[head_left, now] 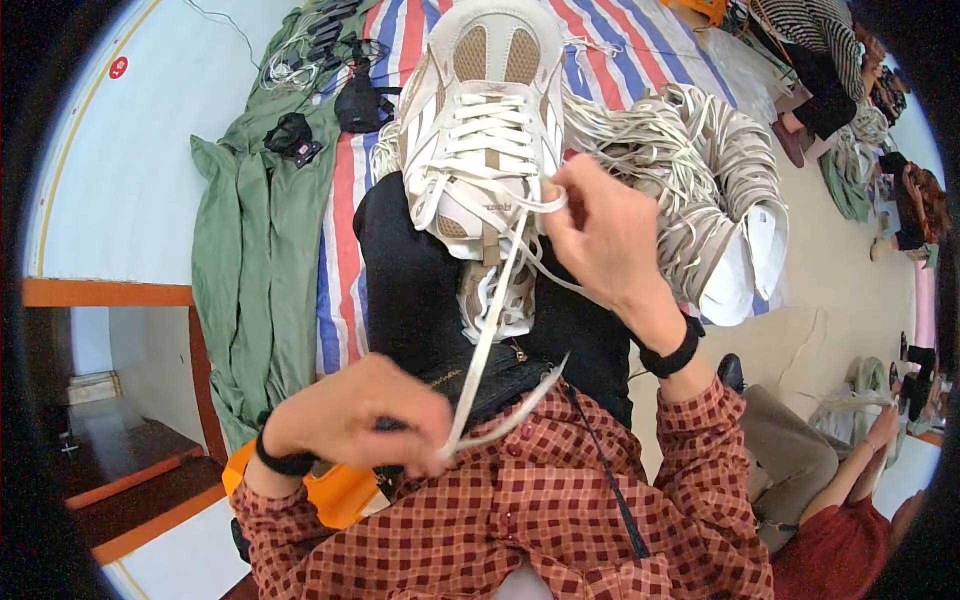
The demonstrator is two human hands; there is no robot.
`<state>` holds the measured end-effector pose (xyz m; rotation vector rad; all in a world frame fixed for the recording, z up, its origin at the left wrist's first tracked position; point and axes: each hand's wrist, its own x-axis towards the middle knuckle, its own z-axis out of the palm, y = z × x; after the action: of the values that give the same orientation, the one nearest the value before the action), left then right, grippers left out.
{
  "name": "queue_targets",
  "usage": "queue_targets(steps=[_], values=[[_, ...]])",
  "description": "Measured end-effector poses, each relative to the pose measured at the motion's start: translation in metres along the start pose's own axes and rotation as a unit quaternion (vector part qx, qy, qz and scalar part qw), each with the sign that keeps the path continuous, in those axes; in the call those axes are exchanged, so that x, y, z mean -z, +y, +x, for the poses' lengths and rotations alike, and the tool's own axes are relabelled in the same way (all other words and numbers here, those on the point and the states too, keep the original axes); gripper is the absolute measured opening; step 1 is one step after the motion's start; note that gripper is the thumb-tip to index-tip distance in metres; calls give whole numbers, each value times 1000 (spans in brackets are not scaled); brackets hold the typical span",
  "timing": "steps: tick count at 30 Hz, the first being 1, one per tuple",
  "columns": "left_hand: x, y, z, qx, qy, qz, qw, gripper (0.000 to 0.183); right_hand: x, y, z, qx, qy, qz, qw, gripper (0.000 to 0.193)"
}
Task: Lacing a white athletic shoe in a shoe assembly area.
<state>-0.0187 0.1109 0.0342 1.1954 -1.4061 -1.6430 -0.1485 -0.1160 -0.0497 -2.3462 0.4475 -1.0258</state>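
A white and beige sneaker (487, 70) rests on my lap with its toe pointing away. White laces cross its upper through several eyelets. My left hand (375, 415), somewhat blurred, pinches the white shoelace (487, 335) near its end and pulls it taut toward my body; a loose tail hangs past the fingers. Beside the shoe's right collar, my right hand (600, 225) has its thumb and forefinger closed on a loop of lace. Under the sneaker's heel, part of a second similar shoe (497, 300) shows between my black-clad thighs.
Bundles of white and beige laces (690, 170) lie on a striped sheet (345, 270) to the right. Green cloth (255, 290) drapes at the left, with black items (365, 95) near it. At the lower right sits another person (830, 520). An orange bag (335, 490) is beside my left forearm.
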Motion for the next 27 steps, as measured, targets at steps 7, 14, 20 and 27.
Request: queue_targets(steps=[7,14,20,27], values=[[23,-44,5,192,327,232,896,8,8,-5,-8,-217,-97,162,958,17],[59,-46,53,-5,553,135,822,20,16,-16,-40,-200,-175,116,957,22],[60,-38,68,-124,520,117,837,12,7,-15,-46,-196,-200,112,953,16],[66,-14,51,-116,407,318,849,10,6,-12,-49,-186,-197,82,959,13]])
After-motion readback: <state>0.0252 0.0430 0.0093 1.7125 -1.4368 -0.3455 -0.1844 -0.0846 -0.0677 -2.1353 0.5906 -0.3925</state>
